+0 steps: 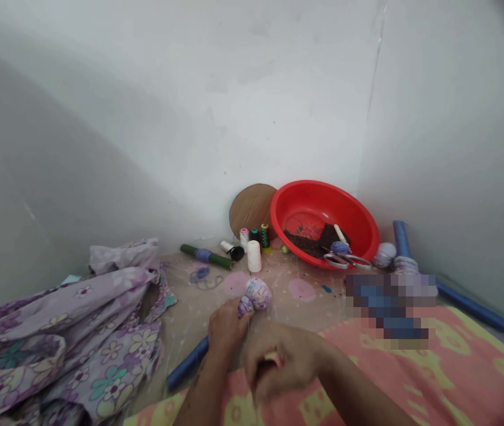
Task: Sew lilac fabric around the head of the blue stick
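Observation:
My left hand [225, 328] is closed at the lower end of a small floral cloth bundle [257, 294], which bulges in rounded lobes beyond the fingers. A blue tube [187, 364] sticks out from behind my left forearm; whether it joins the bundle is hidden. Close by on the right, my right hand [285, 361] is blurred by motion, its fingers curled in. Whatever those fingers hold, if anything, cannot be made out. Purple yarn [202, 275] lies loose on the patterned sheet beyond my hands, near a white thread cone [254, 257].
Purple floral cloth [114, 343] is heaped at left. A green tube [216, 259] and several spools stand near the wall. A red basin [323, 192] with scissors [344, 260] leans before a cardboard disc [249, 207]. At right are blue tubes [474, 307] and a pink-yellow blanket [380, 378].

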Demonstrator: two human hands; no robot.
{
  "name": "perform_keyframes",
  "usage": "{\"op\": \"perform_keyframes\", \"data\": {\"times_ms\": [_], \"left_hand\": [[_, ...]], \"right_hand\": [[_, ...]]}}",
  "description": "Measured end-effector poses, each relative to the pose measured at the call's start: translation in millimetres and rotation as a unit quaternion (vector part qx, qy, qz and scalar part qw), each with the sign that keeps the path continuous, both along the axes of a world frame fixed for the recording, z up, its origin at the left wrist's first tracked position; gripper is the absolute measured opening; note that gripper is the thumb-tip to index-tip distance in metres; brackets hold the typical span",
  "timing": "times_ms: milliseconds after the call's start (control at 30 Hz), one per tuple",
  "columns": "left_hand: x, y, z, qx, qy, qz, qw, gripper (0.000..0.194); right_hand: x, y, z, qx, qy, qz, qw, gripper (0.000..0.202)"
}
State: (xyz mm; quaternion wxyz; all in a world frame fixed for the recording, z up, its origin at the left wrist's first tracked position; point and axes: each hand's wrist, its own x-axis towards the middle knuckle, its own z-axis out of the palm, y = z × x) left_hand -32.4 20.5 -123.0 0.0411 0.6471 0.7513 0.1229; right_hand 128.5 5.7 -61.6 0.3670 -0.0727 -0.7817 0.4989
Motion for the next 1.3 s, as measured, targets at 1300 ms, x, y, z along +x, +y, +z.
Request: {"op": "perform_keyframes", "data": {"times_ms": [1300], "left_hand": [[-9.1,6.7,-9.1,0.021,-0.008,-0.020,1.000,0.041]], "right_hand": [[-31.7,52.4,-106.8,-0.039,-0.194,-0.351,0.915,0.032]]}}
